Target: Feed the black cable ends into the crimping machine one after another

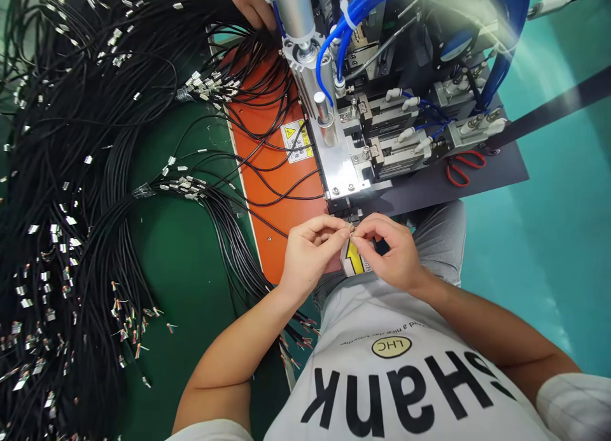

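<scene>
My left hand (310, 250) and my right hand (389, 253) meet in front of a crimping machine (353, 154), just below its metal head. Both pinch a thin cable end (352, 233) between thumb and fingers, right at the machine's front slot. The cable's tip is tiny and partly hidden by my fingertips. A yellow warning label (353, 261) shows beneath my right hand. Bundles of black cables with metal terminals (186, 185) lie to the left on the green mat.
An orange plate (267, 142) lies left of the machine. Blue air hoses (344, 27) loop over it. Red scissors (462, 167) rest on the dark base at right. Another person's hand (248, 5) reaches in at the top. Masses of black cables (57, 174) fill the left.
</scene>
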Demonstrator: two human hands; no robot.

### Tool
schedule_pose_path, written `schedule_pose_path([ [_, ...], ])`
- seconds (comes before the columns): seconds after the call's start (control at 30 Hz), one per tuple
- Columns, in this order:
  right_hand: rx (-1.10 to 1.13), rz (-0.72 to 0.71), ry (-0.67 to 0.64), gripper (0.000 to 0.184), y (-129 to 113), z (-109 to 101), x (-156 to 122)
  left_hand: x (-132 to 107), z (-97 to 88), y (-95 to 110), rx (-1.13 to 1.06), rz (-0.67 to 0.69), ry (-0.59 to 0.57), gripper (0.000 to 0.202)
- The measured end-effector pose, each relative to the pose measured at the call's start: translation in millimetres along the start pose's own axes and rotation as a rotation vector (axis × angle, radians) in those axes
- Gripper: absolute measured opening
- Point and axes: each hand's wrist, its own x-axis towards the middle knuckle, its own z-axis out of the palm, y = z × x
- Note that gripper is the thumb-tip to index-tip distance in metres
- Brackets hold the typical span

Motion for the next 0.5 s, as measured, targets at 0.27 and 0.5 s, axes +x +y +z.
schedule_pose_path([
  [0.27,0.023,-0.052,0.028,0.011,6.2,4.3,0.3,1.4,-1.7,-1.4,-0.084,-0.003,0.018,0.013],
  [0.5,0.019,-0.062,0.031,0.011,7.5,4.5,1.4,2.3,-0.5,-2.4,-0.102,0.004,0.026,0.008],
])
